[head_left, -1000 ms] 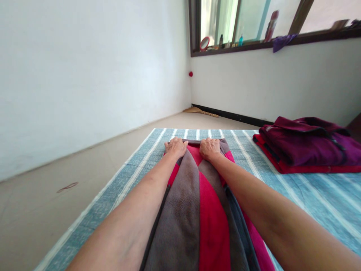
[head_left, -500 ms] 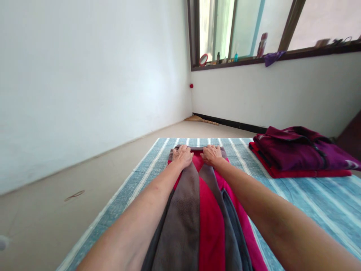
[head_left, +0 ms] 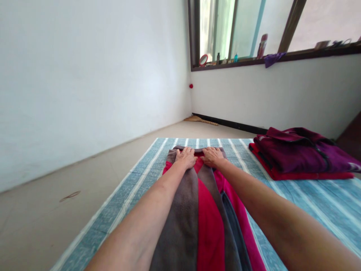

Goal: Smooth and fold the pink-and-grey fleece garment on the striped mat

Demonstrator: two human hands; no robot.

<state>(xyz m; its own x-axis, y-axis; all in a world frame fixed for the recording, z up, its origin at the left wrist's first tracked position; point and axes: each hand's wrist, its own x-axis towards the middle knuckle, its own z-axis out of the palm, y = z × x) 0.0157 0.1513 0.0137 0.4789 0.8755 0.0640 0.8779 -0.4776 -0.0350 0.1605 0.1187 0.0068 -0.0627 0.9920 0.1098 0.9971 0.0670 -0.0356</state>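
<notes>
A grey and crimson jacket (head_left: 210, 222) lies lengthwise before me on a blue bed cover with white stripes (head_left: 141, 188), its collar (head_left: 191, 149) at the far end. My left hand (head_left: 186, 156) rests on the cloth just below the collar, fingers stretched out and lying on it. Beside it, my right hand (head_left: 213, 155) presses on the right part of the same collar area, fingers also extended. A narrow gap separates the two hands. My forearms hide part of the jacket's sides, and its near end runs out of view.
Folded purple and red clothes (head_left: 301, 154) are stacked at the right. A broom (head_left: 200, 119) lies on the floor by the wall corner. The window sill holds a round mirror (head_left: 203, 60), a flask (head_left: 262, 46) and a purple cloth (head_left: 273, 59). A thin loop (head_left: 70, 196) lies on the floor.
My left hand has slid slightly right along the collar area, closer to my right hand. The cloth by the collar's left side shows a bit more; the right hand has barely moved.
</notes>
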